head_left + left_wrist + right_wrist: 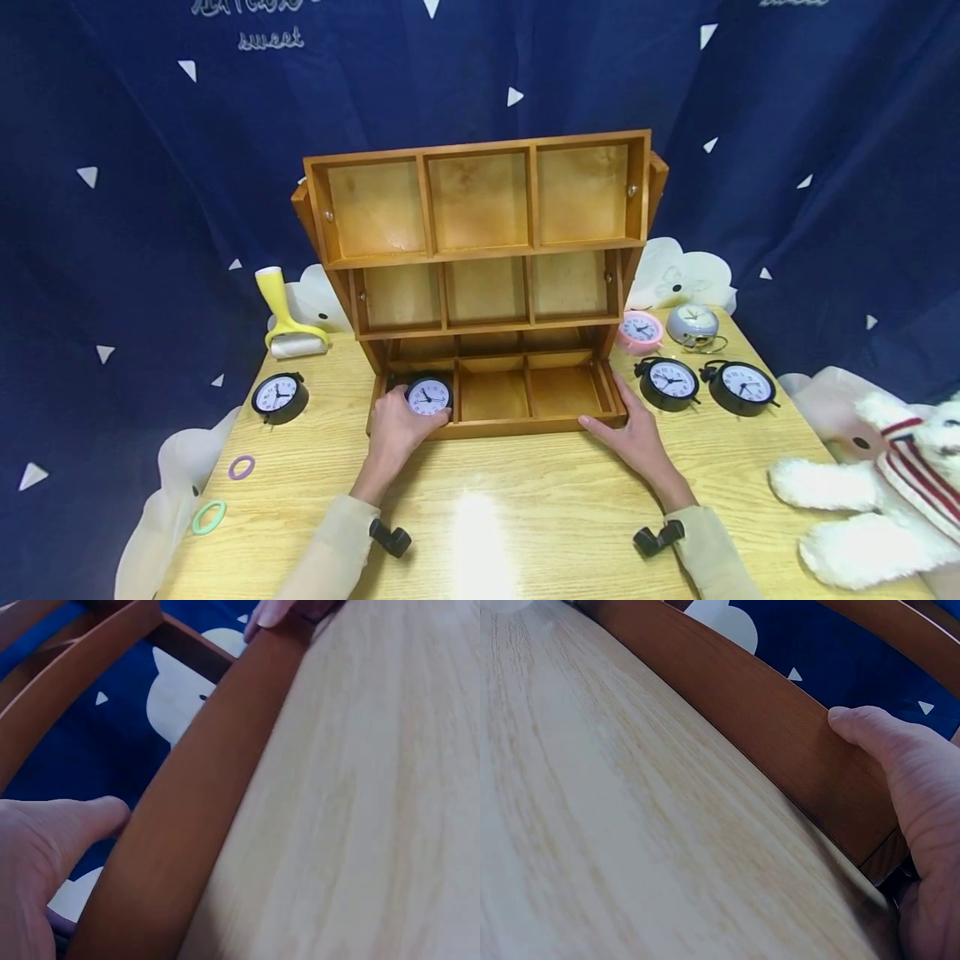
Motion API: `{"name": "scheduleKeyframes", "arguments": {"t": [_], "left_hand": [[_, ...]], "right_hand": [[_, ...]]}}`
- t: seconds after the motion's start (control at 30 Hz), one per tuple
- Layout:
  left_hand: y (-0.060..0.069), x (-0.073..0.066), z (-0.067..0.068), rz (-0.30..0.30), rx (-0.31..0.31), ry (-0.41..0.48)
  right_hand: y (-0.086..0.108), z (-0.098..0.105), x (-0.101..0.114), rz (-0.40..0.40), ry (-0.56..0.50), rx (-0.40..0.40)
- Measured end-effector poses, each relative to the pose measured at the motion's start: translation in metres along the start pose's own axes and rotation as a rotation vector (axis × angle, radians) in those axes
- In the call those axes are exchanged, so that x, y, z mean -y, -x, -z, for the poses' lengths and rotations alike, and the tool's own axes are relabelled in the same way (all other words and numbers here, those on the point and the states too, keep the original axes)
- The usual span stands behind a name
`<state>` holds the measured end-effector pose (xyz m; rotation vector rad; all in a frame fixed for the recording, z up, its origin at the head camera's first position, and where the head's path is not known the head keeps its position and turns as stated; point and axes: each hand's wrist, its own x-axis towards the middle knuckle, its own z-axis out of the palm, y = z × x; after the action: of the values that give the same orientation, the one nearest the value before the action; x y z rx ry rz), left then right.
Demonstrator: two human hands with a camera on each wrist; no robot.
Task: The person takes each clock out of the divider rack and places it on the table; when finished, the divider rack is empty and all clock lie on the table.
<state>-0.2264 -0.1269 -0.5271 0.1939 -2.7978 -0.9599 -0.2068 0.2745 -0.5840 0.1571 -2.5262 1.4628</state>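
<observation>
A wooden tiered organizer box (517,428) stands at the middle of the table, its upper trays raised in steps on side arms. My left hand (395,429) holds a black alarm clock (429,397) with a white dial at the bottom tray's left compartment, thumb by the clock's lower right edge. That thumb shows above the front board (195,780) in the left wrist view; the clock is hidden there. At the bottom tray's right front corner, my right hand (636,433) grips the wood, its thumb (862,727) on the front board's top edge and its fingers round the side.
Right of the box stand two black alarm clocks (670,383), a pink clock (640,332) and a grey clock (693,323). On the left are another black clock (280,397), a yellow-handled lint roller (281,308), and purple (242,467) and green (209,517) rings. A white plush toy (862,508) lies right.
</observation>
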Motion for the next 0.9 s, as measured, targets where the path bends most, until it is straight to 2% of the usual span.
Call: {"name": "scheduleKeyframes", "arguments": {"t": [0.17,0.3,0.47,0.7,0.9], "left_hand": [[0.002,0.002,-0.004,-0.031,-0.069,-0.004],[0.001,0.003,-0.006,-0.067,-0.111,0.031],[0.0,0.002,-0.003,-0.099,-0.128,0.067],[0.002,-0.002,0.014,-0.141,-0.12,0.138],[0.005,-0.002,0.034,-0.167,-0.161,0.158]], "right_hand": [[-0.001,-0.001,-0.001,0.0,-0.001,0.007],[0.0,-0.001,0.0,0.001,0.013,-0.005],[0.0,0.0,0.0,-0.001,0.031,-0.011],[0.0,0.0,0.0,-0.01,0.033,-0.005],[0.0,0.001,0.003,-0.009,0.013,-0.004]]}}
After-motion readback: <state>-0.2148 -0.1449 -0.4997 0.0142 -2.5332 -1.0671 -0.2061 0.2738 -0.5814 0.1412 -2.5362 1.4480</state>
